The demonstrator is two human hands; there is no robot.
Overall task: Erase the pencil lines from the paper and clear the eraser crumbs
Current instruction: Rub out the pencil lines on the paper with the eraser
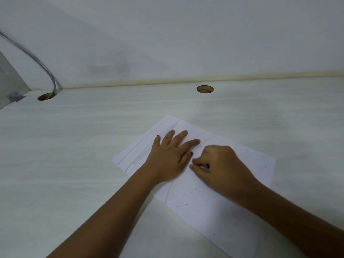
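Note:
A white sheet of paper (pixel 219 200) lies slanted on the pale desk. Several long pencil lines (pixel 141 144) run along its left part, and one shows a pale rubbed strip beside it. Dark eraser crumbs (pixel 186 204) speckle the right and lower part of the sheet. My left hand (pixel 170 155) lies flat on the paper with fingers spread, pressing it down. My right hand (pixel 221 168) is curled just to its right, fingers pinching a small pale eraser (pixel 203 167) against the sheet; most of the eraser is hidden.
The desk (pixel 74 155) meets a white wall at the back. Two round cable holes sit near the back edge, one at the left (pixel 46 96) with a grey cable (pixel 42 66) running into it, one at the centre right (pixel 205 89).

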